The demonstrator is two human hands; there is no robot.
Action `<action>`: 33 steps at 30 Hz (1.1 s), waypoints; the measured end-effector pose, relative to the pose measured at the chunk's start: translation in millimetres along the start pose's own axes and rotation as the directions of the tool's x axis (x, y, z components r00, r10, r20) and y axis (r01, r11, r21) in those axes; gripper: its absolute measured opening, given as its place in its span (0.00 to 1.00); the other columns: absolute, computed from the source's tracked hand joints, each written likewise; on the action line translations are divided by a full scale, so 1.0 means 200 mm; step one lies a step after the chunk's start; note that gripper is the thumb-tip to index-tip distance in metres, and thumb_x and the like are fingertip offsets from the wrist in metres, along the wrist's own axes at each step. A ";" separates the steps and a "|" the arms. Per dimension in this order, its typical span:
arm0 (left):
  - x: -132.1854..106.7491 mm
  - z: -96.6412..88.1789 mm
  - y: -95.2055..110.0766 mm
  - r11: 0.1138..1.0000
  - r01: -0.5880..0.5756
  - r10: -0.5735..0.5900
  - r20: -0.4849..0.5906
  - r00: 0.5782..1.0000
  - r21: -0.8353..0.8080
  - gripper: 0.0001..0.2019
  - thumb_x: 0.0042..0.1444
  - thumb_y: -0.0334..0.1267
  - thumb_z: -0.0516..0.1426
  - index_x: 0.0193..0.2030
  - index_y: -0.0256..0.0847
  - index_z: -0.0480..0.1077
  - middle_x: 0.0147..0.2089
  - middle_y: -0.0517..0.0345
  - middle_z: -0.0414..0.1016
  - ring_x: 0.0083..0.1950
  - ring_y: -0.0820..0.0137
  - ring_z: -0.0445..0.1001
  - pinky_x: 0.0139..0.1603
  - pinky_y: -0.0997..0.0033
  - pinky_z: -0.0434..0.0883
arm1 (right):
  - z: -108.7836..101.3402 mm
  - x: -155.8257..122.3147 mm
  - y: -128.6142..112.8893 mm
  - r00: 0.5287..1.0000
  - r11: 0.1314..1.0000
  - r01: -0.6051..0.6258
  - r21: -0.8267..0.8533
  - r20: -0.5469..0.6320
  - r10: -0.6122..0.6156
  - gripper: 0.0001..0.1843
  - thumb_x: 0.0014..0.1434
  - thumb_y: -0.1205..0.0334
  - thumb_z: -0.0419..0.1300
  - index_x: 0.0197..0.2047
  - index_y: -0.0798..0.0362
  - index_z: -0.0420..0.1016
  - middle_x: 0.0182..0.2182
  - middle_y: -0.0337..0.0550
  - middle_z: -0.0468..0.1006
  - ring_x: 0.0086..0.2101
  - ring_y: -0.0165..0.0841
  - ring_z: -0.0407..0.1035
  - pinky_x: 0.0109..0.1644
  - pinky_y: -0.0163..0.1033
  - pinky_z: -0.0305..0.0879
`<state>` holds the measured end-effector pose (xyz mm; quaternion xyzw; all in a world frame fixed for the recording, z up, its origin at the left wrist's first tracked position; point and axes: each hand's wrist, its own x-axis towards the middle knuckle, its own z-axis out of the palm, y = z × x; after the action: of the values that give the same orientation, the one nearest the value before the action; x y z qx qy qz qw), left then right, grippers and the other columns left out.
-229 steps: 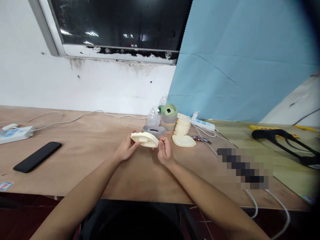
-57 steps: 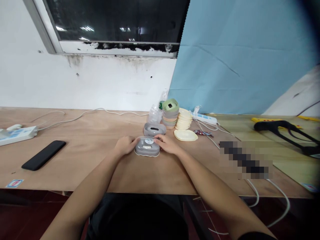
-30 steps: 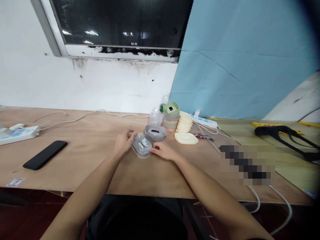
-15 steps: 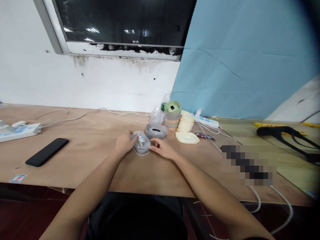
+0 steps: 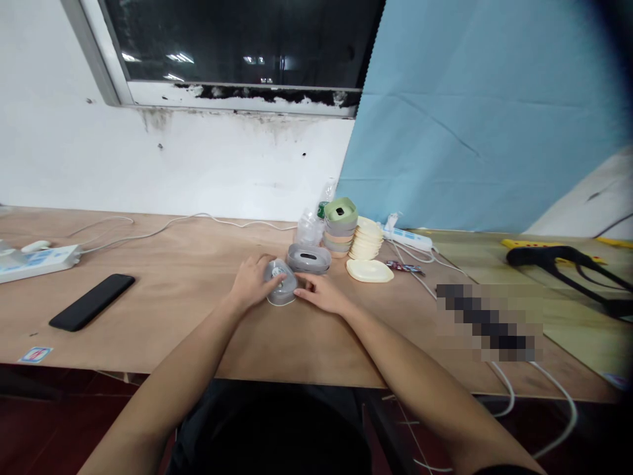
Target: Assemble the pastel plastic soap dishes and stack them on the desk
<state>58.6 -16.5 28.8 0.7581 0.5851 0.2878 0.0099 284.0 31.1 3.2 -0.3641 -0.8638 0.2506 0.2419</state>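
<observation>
A small grey plastic dish (image 5: 281,285) with a white round sticker inside rests on the wooden table (image 5: 188,297) between my hands. My left hand (image 5: 252,282) curls its fingers over the dish's left and top edge and grips it. My right hand (image 5: 321,295) lies beside the dish's right side with the fingers stretched and the fingertips touching its rim. Just behind stands a second grey dish (image 5: 309,258).
A stack of coloured dishes with a green one on top (image 5: 340,225), a pile of cream lids (image 5: 366,239) and one loose cream lid (image 5: 369,270) sit behind. A black phone (image 5: 91,301) lies left, white power strips (image 5: 34,260) and cables around, a black tool (image 5: 568,267) right.
The cream piece held earlier is gone from my hands, and a grey dish lies between them. In the last second my left hand has closed over the dish and turned it on the table.
</observation>
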 end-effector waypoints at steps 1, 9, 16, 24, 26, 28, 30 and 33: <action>0.00 0.00 0.01 0.998 -0.055 0.055 0.052 0.997 0.001 0.28 0.56 0.58 0.55 0.58 0.43 0.64 0.59 0.50 0.68 0.60 0.58 0.64 0.62 0.60 0.57 | 0.00 0.00 0.00 1.000 1.000 0.000 0.001 -0.021 0.000 0.30 0.57 0.46 0.58 0.58 0.53 0.69 0.26 0.38 0.74 0.26 0.30 0.65 0.33 0.35 0.59; 0.02 0.00 -0.08 0.981 -0.194 0.189 0.208 0.960 0.004 0.36 0.44 0.60 0.62 0.59 0.46 0.66 0.63 0.49 0.63 0.64 0.54 0.60 0.65 0.57 0.54 | -0.07 -0.01 0.00 0.943 0.999 -0.034 0.034 -0.330 0.044 0.21 0.59 0.47 0.55 0.49 0.51 0.75 0.23 0.37 0.70 0.26 0.31 0.64 0.35 0.37 0.63; 0.08 0.01 -0.27 0.944 0.144 -0.148 -0.008 0.989 0.297 0.25 0.56 0.39 0.53 0.63 0.52 0.61 0.70 0.54 0.52 0.70 0.55 0.50 0.66 0.46 0.45 | -0.05 -0.01 0.00 0.945 0.999 -0.036 0.027 -0.325 0.043 0.20 0.59 0.47 0.55 0.47 0.49 0.75 0.22 0.37 0.69 0.26 0.32 0.64 0.35 0.38 0.64; 0.07 0.10 -0.36 0.924 0.247 -0.302 0.164 0.939 0.291 0.26 0.59 0.52 0.48 0.61 0.44 0.60 0.66 0.42 0.59 0.65 0.52 0.58 0.61 0.46 0.54 | -0.06 -0.02 -0.02 0.945 0.999 -0.040 0.014 -0.324 0.042 0.19 0.59 0.47 0.55 0.46 0.49 0.76 0.22 0.38 0.71 0.26 0.32 0.65 0.34 0.37 0.63; 0.07 0.11 -0.36 0.931 0.218 -0.288 0.222 0.932 0.291 0.22 0.61 0.52 0.46 0.56 0.45 0.65 0.62 0.44 0.64 0.63 0.53 0.60 0.60 0.45 0.55 | -0.06 -0.01 -0.02 0.947 0.999 -0.045 0.011 -0.318 0.046 0.19 0.59 0.47 0.55 0.45 0.49 0.77 0.22 0.38 0.71 0.25 0.32 0.65 0.33 0.37 0.62; 0.07 0.11 -0.35 0.914 0.255 -0.319 0.169 0.933 0.317 0.23 0.60 0.54 0.47 0.55 0.45 0.66 0.62 0.43 0.64 0.63 0.51 0.60 0.60 0.45 0.55 | -0.05 -0.01 -0.01 0.947 0.999 -0.048 0.003 -0.319 0.046 0.18 0.59 0.47 0.55 0.44 0.49 0.77 0.22 0.38 0.72 0.25 0.32 0.65 0.32 0.37 0.62; 0.09 0.11 -0.36 0.881 0.333 -0.361 0.022 0.932 0.337 0.27 0.58 0.55 0.49 0.59 0.43 0.63 0.64 0.40 0.60 0.63 0.49 0.60 0.61 0.47 0.54 | -0.05 -0.01 -0.01 0.946 0.999 -0.048 -0.004 -0.322 0.045 0.18 0.59 0.47 0.55 0.42 0.49 0.78 0.22 0.39 0.73 0.25 0.32 0.66 0.32 0.37 0.62; 0.13 0.09 -0.40 0.865 0.378 -0.342 -0.164 0.925 0.330 0.30 0.58 0.53 0.50 0.65 0.44 0.56 0.69 0.42 0.51 0.68 0.51 0.52 0.64 0.51 0.51 | -0.07 -0.02 -0.02 0.945 0.999 -0.047 -0.020 -0.325 0.038 0.18 0.59 0.48 0.55 0.42 0.49 0.78 0.23 0.40 0.75 0.25 0.32 0.66 0.32 0.37 0.62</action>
<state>0.2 38.1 -3.4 0.6093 0.7583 0.2079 -0.1028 292.2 29.6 14.8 -0.4219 -0.8077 0.1806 0.3701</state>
